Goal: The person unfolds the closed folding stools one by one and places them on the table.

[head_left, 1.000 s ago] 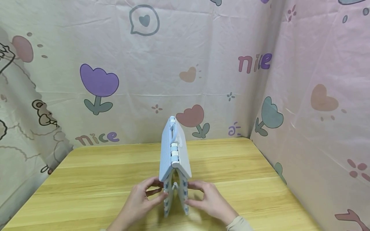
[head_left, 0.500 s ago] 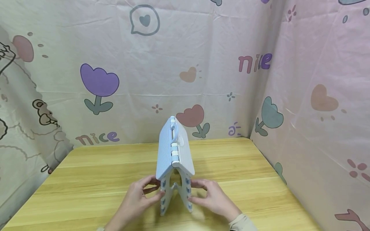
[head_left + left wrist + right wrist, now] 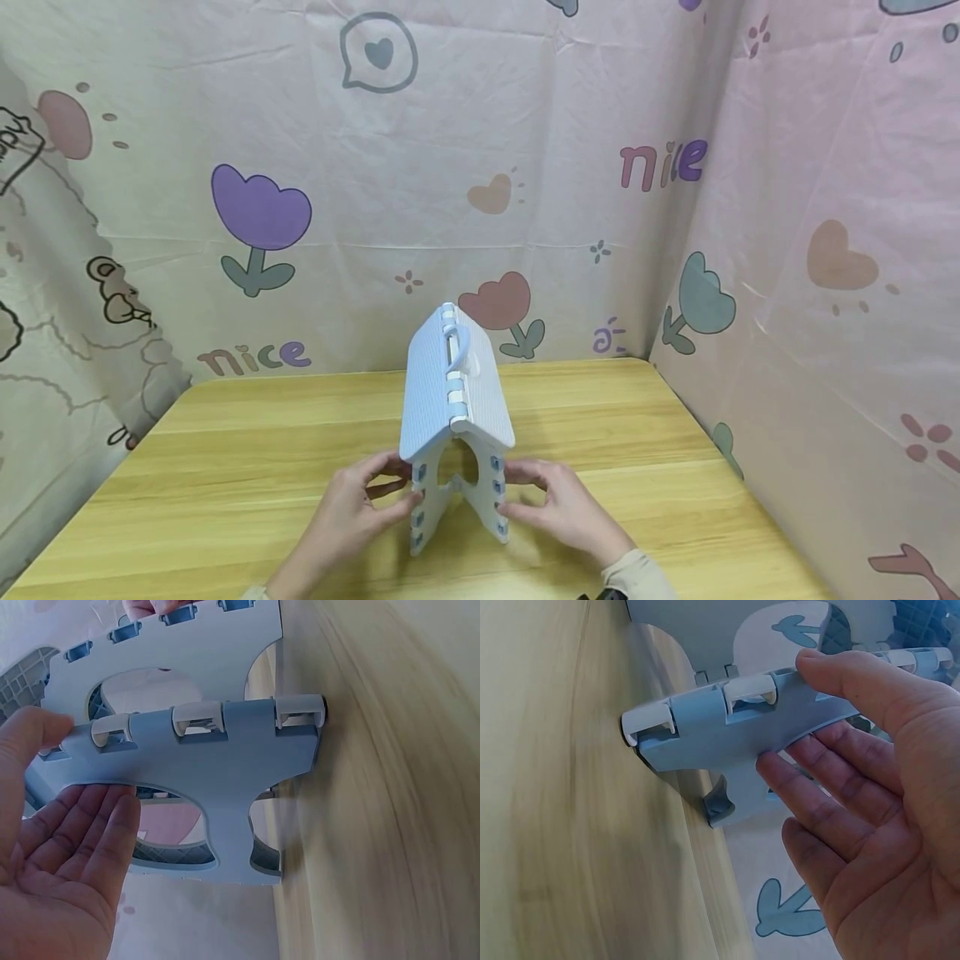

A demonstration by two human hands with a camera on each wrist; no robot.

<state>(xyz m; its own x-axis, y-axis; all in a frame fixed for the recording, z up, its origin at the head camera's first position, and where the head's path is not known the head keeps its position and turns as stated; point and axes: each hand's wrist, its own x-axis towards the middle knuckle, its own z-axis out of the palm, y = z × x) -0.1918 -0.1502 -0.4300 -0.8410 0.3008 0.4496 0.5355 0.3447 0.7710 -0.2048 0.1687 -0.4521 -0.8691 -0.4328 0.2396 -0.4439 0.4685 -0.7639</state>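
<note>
A folding step stool [image 3: 426, 392] in pale blue and white plastic stands half unfolded on the wooden table, its two top halves sloping like a roof. A loop handle [image 3: 461, 348] sticks up at the ridge. My left hand [image 3: 347, 510] pinches the left hinged leg panel, thumb on the near edge. In the left wrist view, the fingers [image 3: 109, 847] reach into the cut-out of that blue panel [image 3: 187, 757]. On the opposite side my right hand [image 3: 564, 504] holds the right leg panel, thumb on its hinged edge [image 3: 750, 694] and fingertips at the cut-out.
The stool's feet rest on the wood-grain tabletop [image 3: 285, 442]. Printed cloth [image 3: 390, 167] hangs behind the table, and another cloth wall [image 3: 795, 350] runs along its right side. Bare tabletop lies on both sides of the stool.
The stool's two leg panels have spread apart and its top halves have tilted outward, widening the roof shape. Both hands have moved apart with the panels.
</note>
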